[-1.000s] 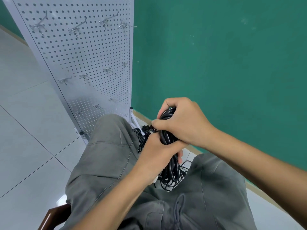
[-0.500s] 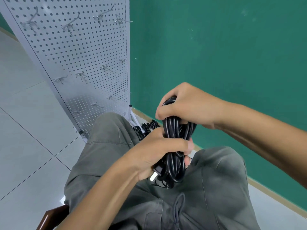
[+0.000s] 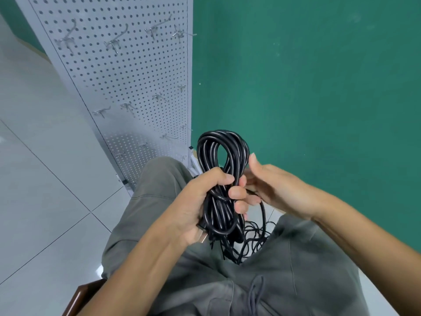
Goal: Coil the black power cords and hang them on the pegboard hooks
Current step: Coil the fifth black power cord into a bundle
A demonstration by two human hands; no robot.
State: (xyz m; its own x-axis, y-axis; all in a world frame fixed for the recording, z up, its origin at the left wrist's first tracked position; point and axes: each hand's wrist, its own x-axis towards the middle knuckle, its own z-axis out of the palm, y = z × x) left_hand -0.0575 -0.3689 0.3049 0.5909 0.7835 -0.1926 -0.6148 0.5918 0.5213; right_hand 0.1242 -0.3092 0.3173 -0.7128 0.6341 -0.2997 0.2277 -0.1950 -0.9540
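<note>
Green wall [image 3: 307, 87] fills the right side, pale tiled floor [image 3: 41, 201] on the left, and the white pegboard [image 3: 127, 76] stands between them with bare metal hooks [image 3: 114, 43]. The person sits in grey trousers [image 3: 296, 270]. The coiled black power cord [image 3: 219, 179] stands upright over the lap, left hand [image 3: 200, 204] clenched round its middle, loop poking above the fingers. Right hand [image 3: 280, 190] is loose, just beside the coil, fingers spread.

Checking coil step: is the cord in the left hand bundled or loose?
Bundled. The black power cord stands in tight loops above the left hand, which grips its middle; one strand trails lower right.
</note>
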